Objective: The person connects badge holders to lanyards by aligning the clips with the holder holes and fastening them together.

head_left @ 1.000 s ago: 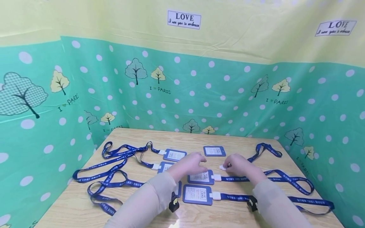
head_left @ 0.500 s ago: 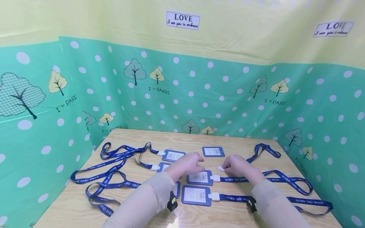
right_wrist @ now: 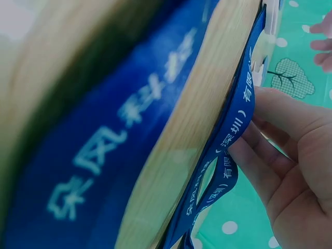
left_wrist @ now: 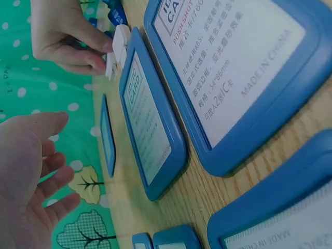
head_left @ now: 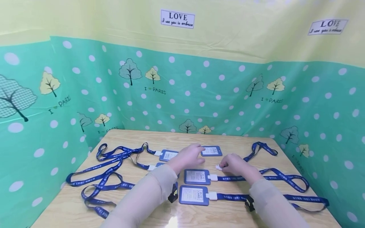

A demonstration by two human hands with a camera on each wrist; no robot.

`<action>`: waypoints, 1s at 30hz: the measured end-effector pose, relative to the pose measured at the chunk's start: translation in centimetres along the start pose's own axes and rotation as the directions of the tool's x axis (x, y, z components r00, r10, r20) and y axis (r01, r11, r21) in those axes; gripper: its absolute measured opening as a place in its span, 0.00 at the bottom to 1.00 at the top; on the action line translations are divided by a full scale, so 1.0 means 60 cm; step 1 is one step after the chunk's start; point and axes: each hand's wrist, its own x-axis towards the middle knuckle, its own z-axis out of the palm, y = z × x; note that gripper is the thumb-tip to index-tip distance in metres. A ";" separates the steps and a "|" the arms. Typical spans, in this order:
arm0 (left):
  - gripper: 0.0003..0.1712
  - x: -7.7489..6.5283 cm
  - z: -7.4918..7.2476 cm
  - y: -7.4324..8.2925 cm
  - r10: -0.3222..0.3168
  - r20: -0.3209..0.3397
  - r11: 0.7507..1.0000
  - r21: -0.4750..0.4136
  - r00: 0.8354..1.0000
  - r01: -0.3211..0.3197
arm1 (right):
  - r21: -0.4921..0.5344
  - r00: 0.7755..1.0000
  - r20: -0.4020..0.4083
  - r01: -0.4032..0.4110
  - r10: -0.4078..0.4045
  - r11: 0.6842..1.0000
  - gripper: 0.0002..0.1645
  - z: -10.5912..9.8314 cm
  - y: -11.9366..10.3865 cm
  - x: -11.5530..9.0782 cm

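My left hand (head_left: 189,157) reaches across the middle of the table with fingers loosely extended and nothing held. Its fingertips overlap the left edge of a blue ID card holder (head_left: 211,151), which lies flat at the back without a lanyard. In the left wrist view the palm and spread fingers show above that holder (left_wrist: 108,136). My right hand (head_left: 235,165) pinches the white plastic clip (head_left: 219,167) of a blue lanyard between thumb and fingers. That lanyard (head_left: 258,150) trails behind the hand to the back right. The right wrist view shows the curled thumb and fingers beside the printed strap (right_wrist: 238,111).
Two holders with lanyards clipped on, one nearer (head_left: 194,195) and one farther (head_left: 197,176), lie in front of my hands, straps running right. More holders (head_left: 168,155) sit at the left, partly behind my left arm, with tangled blue straps (head_left: 114,158). Patterned cloth (head_left: 182,95) surrounds the table.
My left hand has moved away from the middle holder toward the loose one at the back. The right hand keeps its pinch on the clip. The head view has shifted slightly.
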 end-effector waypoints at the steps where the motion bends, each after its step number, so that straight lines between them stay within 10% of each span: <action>1: 0.33 0.003 0.002 0.000 -0.001 0.000 1.000 0.007 1.000 0.001 | 0.000 1.000 -0.001 0.003 -0.003 1.000 0.09 0.000 0.000 0.001; 30: 0.37 0.044 0.044 0.033 -0.085 0.164 0.993 -0.067 0.983 0.098 | 0.013 1.000 0.024 -0.012 0.012 1.000 0.08 -0.006 -0.007 -0.005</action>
